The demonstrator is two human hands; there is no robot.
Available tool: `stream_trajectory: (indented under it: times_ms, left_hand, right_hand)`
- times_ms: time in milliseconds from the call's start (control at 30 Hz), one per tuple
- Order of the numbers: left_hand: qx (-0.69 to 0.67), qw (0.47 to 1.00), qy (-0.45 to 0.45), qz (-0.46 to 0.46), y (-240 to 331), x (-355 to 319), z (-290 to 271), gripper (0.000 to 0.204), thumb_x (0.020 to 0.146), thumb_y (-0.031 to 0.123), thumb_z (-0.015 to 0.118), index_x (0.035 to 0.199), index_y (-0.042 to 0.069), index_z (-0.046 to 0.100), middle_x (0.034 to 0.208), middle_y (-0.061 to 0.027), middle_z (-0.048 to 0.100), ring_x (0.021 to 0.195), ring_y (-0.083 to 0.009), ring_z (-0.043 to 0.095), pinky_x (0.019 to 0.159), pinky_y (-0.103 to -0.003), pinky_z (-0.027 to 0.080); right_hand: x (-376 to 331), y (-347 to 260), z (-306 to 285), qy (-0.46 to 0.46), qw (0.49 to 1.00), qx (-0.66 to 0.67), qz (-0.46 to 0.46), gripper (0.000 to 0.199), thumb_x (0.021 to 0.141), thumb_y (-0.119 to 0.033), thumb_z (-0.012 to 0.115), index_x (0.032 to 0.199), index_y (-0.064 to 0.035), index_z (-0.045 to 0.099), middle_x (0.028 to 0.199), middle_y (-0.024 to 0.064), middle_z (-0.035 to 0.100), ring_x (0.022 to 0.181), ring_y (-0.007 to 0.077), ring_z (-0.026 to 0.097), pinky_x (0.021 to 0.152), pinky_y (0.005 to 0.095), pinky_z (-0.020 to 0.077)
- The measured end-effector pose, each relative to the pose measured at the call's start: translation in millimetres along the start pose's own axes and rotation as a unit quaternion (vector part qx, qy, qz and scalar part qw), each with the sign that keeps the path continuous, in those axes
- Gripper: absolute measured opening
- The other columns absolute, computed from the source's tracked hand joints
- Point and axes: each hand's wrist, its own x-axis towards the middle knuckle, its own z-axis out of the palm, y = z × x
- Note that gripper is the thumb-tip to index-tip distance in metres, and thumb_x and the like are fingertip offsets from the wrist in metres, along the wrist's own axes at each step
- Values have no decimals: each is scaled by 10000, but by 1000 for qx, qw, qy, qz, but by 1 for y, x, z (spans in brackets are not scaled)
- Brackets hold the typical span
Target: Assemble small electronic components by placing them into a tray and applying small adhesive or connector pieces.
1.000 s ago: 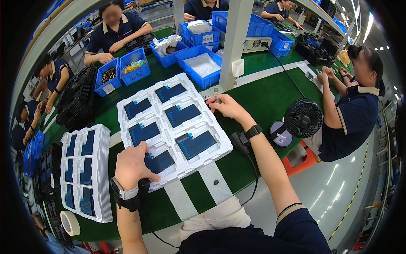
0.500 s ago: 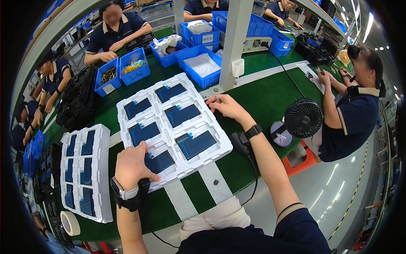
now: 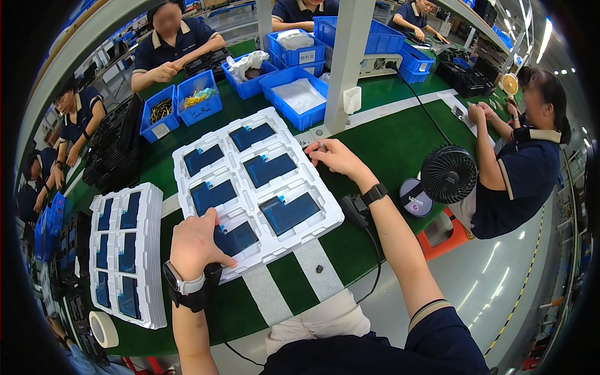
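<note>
I'm counting six flat dark-blue pieces point(image 3: 290, 214) in the white tray point(image 3: 294, 246) in front of me, two columns by three rows, one per pocket. My left hand point(image 3: 192, 242) is spread over the tray's near left corner, thumb on the near rim, fingers at the left side. Can't tell if it's really clenched on the corner or just resting there. The near left piece is right beside that thumb and forefinger. My right hand point(image 3: 339, 159) has its fingers curled in at the right rim, level with the middle and far right pieces; no way to tell from here if it's pinching anything.

Left of the tray there's one stack of white trays point(image 3: 154, 262), six more dark pieces in the top one, plus one tape roll point(image 3: 112, 329) near it. On the right, one black fan point(image 3: 449, 175) and one round tin point(image 3: 415, 199). Two blue bins point(image 3: 201, 111) of small parts sit on the far left side, both touching the green table point(image 3: 390, 153).
</note>
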Motion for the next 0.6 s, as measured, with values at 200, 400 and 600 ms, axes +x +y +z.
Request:
stream_trajectory:
  times_ms: [200, 400, 600]
  left_hand:
    - [-7, 999, -25, -21, 4, 1, -5, 734, 301, 395, 832, 862, 72, 487, 724, -114, 600, 708, -288, 588, 638, -335, 456]
    - [-21, 998, -49, -37, 5, 1, -7, 747, 309, 381, 835, 889, 68, 482, 777, -140, 610, 751, -313, 583, 685, -333, 448]
    - [-22, 998, -48, -36, 5, 1, -7, 751, 306, 381, 835, 891, 68, 483, 784, -141, 611, 757, -313, 583, 687, -333, 447]
  right_hand:
    - [1, 2, 0, 0, 1000, -4, 0, 237, 779, -199, 547, 919, -13, 590, 647, -8, 591, 555, 72, 465, 472, 217, 367]
    - [-1, -1, -1, 2, 1000, -5, -3, 239, 778, -199, 547, 920, -11, 591, 646, -5, 592, 550, 72, 461, 478, 217, 367]
    - [1, 1, 0, 4, 1000, -3, -7, 245, 773, -196, 550, 922, -5, 590, 647, 0, 595, 558, 75, 469, 480, 218, 370]
